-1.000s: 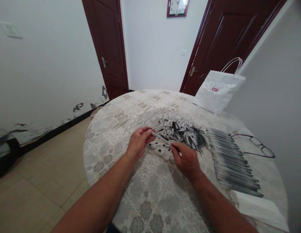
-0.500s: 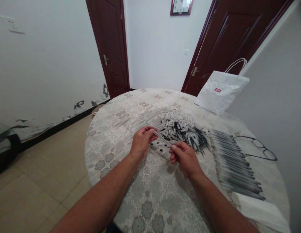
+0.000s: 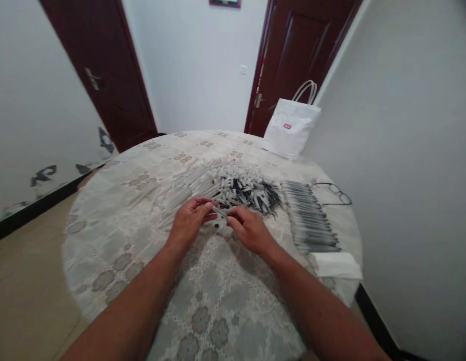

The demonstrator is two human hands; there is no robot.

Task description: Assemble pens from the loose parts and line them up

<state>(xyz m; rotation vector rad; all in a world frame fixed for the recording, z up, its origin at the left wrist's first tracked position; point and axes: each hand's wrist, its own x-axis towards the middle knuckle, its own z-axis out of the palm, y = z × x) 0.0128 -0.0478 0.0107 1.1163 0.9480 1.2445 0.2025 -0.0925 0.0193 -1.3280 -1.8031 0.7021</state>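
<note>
A clear, whitish pen barrel (image 3: 219, 212) spans the gap between my two hands, just above the tablecloth. My left hand (image 3: 191, 218) pinches its left end between thumb and fingers. At the other end, my right hand (image 3: 251, 230) has its fingertips closed around the tip; whether a smaller part sits in them is hidden. Just beyond the hands lies a heap of white pen caps and dark refills (image 3: 244, 188), with loose pale barrels (image 3: 191, 183) spread to its left. One small black piece (image 3: 217, 225) rests on the cloth below the barrel.
Right of the heap, a row of pens (image 3: 310, 215) lies side by side. Past it are eyeglasses (image 3: 336, 195), and nearer me a folded white sheet (image 3: 336, 264). A white handled bag (image 3: 291, 128) stands at the back right of the round table (image 3: 218, 301).
My view has swung right, so the table sits further left in the picture. My hands have drawn closer together along the barrel, showing less of it between them.
</note>
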